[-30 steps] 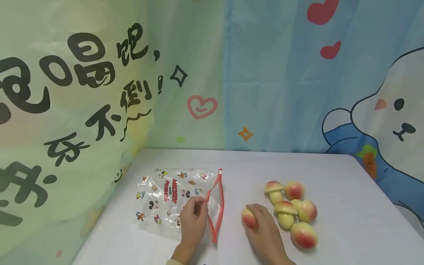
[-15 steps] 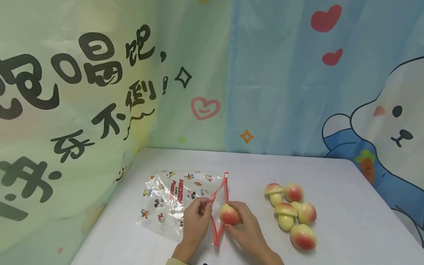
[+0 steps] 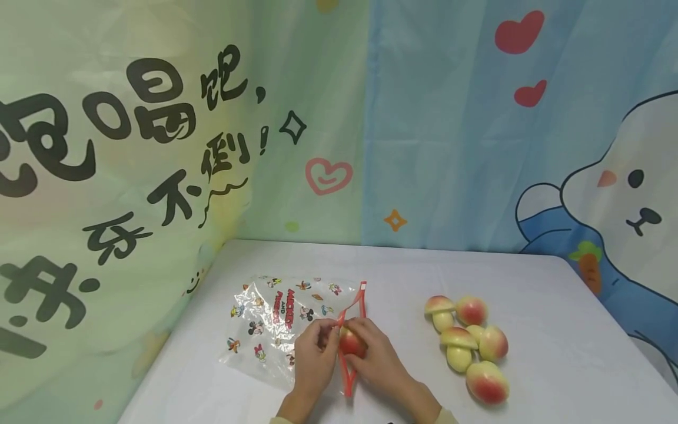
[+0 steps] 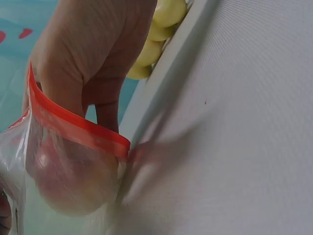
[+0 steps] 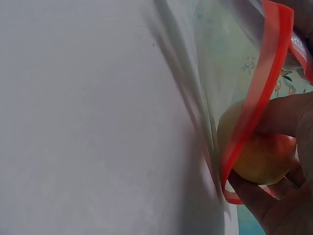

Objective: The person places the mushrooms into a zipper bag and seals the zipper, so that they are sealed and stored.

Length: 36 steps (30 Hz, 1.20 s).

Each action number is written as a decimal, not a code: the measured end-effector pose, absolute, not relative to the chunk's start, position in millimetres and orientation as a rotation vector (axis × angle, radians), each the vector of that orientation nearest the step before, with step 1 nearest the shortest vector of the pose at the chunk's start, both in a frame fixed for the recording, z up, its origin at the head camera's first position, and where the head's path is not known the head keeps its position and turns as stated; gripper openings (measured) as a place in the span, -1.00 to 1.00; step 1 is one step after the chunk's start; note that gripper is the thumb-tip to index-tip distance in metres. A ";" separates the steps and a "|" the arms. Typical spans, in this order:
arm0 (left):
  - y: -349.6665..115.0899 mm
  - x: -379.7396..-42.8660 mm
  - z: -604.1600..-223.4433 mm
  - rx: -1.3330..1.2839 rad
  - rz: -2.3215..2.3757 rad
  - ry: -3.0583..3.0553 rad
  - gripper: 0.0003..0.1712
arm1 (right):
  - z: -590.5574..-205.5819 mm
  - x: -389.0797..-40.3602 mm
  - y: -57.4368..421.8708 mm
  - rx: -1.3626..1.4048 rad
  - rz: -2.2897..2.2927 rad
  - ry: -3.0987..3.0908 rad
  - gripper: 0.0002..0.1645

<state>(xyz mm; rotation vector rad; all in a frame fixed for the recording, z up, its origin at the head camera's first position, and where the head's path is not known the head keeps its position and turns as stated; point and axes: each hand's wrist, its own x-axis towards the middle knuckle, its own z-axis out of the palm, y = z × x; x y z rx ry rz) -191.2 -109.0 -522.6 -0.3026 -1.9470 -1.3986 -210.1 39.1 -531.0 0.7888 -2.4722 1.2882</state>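
In the head view, my left hand (image 3: 315, 360) pinches the red zip edge of a clear cartoon-printed zip bag (image 3: 267, 341) lying on the table. My right hand (image 3: 380, 360) grips a rounded red-and-yellow toy mushroom (image 3: 351, 345) within the bag's mouth; its stem does not show. The left wrist view has the toy mushroom (image 4: 73, 183) behind the clear plastic, below the red edge, and the right hand's fingers reach in from above. In the right wrist view, the red zip strip (image 5: 259, 83) crosses in front of the toy mushroom (image 5: 269, 156), held between thumb and fingers.
Right of the hands, several red-and-yellow pieces lie close together on the white table (image 3: 556, 330), among them a toy mushroom (image 3: 458, 348) with a visible stem and an egg-shaped piece (image 3: 488, 383). A printed curtain (image 3: 434, 147) stands behind the table.
The right hand has carried the toy mushroom leftward from beside the group into the bag's mouth. The left hand keeps its pinch on the bag's edge.
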 end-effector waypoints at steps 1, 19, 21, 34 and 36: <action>-109.0 -191.2 -522.6 -0.297 -1.398 -1.952 -0.79 | -531.6 -211.3 38.0 0.778 1.302 -2.483 -0.25; -110.5 -190.2 -529.1 -0.250 -1.376 -1.981 -0.84 | -552.3 -216.3 33.5 0.657 1.969 -2.383 -0.24; -110.2 -189.8 -529.0 -0.253 -1.390 -1.977 -0.84 | -553.1 -215.6 34.5 0.640 1.987 -2.374 -0.26; -108.3 -190.2 -519.7 -0.219 -1.415 -2.010 -0.84 | -547.9 -214.5 37.3 0.713 2.017 -2.366 -0.34; -109.7 -191.1 -520.2 -0.204 -1.395 -2.016 -0.83 | -547.9 -215.5 38.0 0.711 1.981 -2.366 -0.33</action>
